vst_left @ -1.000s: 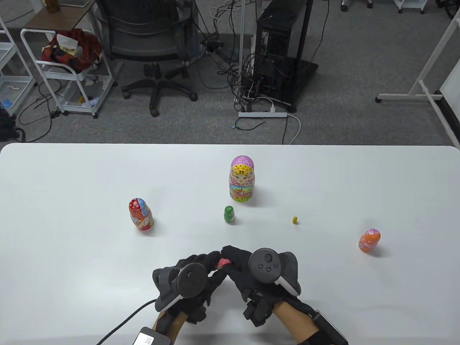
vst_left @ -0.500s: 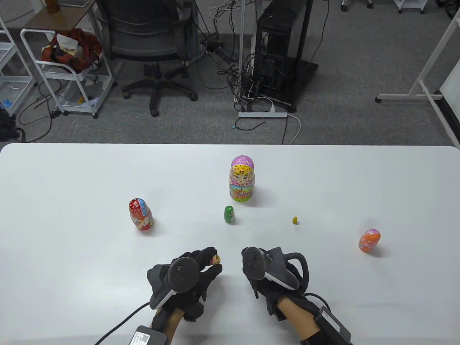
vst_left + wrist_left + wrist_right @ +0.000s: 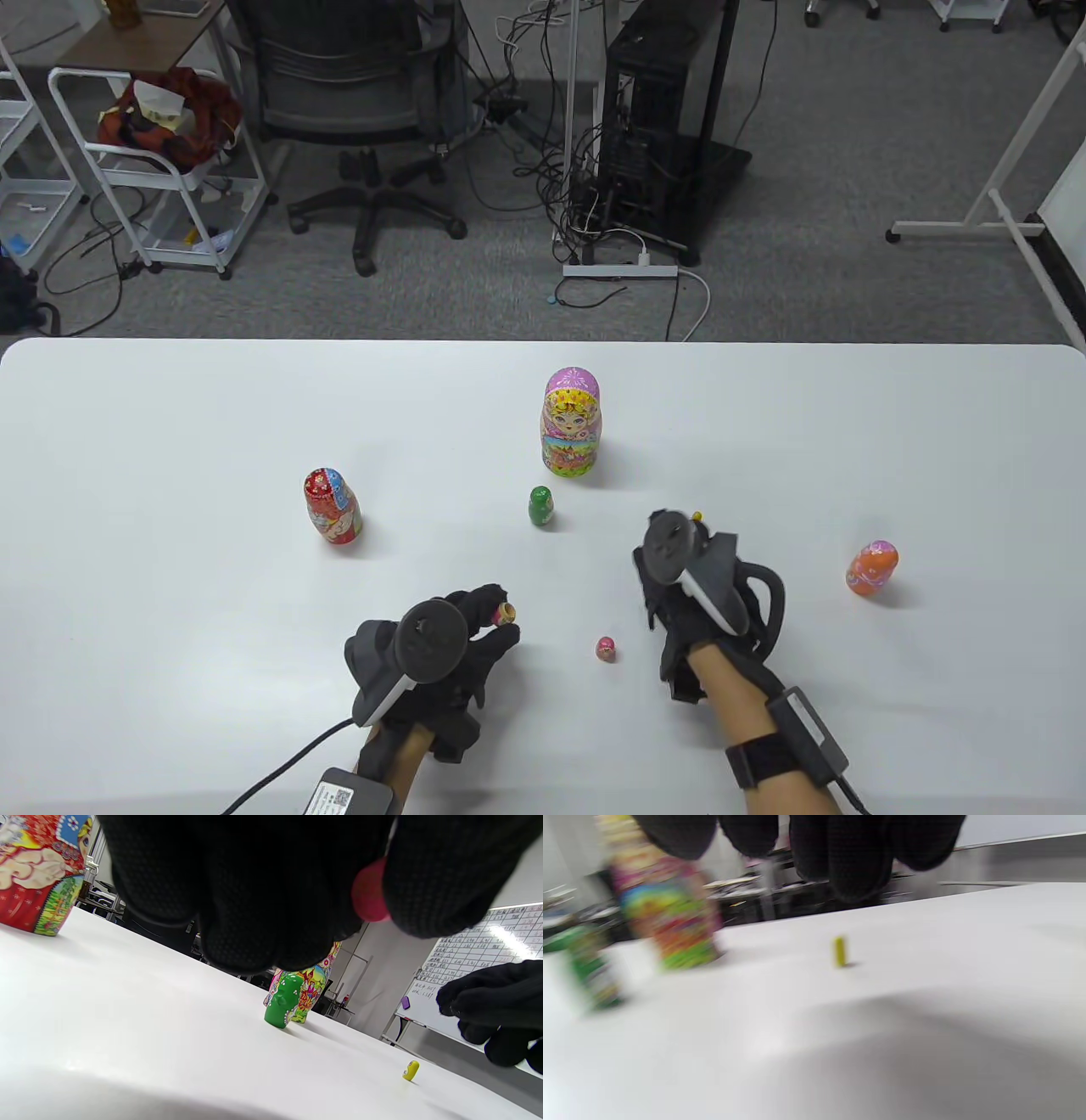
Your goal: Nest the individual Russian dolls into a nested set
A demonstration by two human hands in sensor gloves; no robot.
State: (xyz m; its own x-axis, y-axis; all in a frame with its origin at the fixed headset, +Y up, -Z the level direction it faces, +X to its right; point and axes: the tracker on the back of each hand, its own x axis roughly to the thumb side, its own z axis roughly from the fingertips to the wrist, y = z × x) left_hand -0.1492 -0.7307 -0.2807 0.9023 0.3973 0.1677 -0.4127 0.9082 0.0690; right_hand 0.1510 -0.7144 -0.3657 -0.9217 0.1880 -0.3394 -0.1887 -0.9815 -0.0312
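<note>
Between the left hand's [image 3: 441, 654] fingertips sits a small pink hollow doll half [image 3: 506, 612], its open wooden rim tilted up and away from the palm. Nothing shows inside it. To that hand's right, a small pink doll piece [image 3: 606, 650] stands upright on the white table [image 3: 170, 424]. Just beyond the empty right hand [image 3: 679, 586], fingers loosely spread, stands the tiny yellow doll [image 3: 840, 951].

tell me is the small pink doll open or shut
Open: its pink top stands alone on the table, while the left hand holds the hollow bottom half.
</note>
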